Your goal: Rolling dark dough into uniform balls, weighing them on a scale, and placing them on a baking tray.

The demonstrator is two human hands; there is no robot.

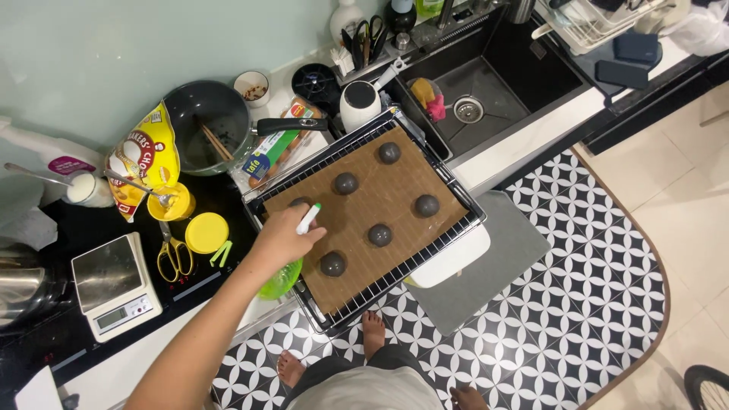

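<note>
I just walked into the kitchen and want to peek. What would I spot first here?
First you would spot the wire rack in the middle, lined with brown baking paper and dotted with dark round dough balls. The person's left hand reaches over its near-left corner, holding a small white tool with a green tip. To the left sit a dark pan, a yellow bag and yellow scissors.

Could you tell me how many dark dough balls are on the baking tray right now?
6 show: one at the far end, one left of centre, one on the right, one in the middle, one nearest the person, and one partly behind the left hand at.
</note>
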